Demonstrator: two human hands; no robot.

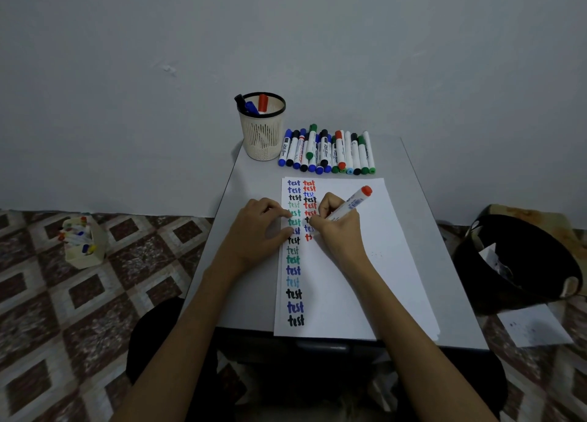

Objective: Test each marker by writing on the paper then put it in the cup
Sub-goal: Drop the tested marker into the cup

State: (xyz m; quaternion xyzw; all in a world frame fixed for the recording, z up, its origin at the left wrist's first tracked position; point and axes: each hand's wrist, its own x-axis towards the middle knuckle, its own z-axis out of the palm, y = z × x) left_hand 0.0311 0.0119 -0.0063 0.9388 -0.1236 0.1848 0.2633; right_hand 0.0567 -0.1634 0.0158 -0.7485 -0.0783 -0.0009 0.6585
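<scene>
The right hand's fingers are curled tight round the lower barrel of the red marker, gripping it like a pen. The right hand rests its heel on the paper, probably to steady the stroke. The nib is hidden under these fingers. The barrel slants up and away from them to the right, with its red end in the air. Just left of the fingers is a half-made red word at the foot of the second column of "test" marks, so I judge this marker is mid-test and not yet ready for the cup.

The left hand's fingers lie loosely bent on the paper's left edge, over the first column. They hold nothing. The left hand seems to press the sheet down so it does not slide under the writing.

Beyond both sets of fingers, past the top of the paper, a row of capped markers lies side by side on the table, likely waiting their turn. Left of that row stands the mesh cup with three markers upright inside.

Far left of the fingers, a small box of markers sits on the tiled floor. Far right stands a black bin.
</scene>
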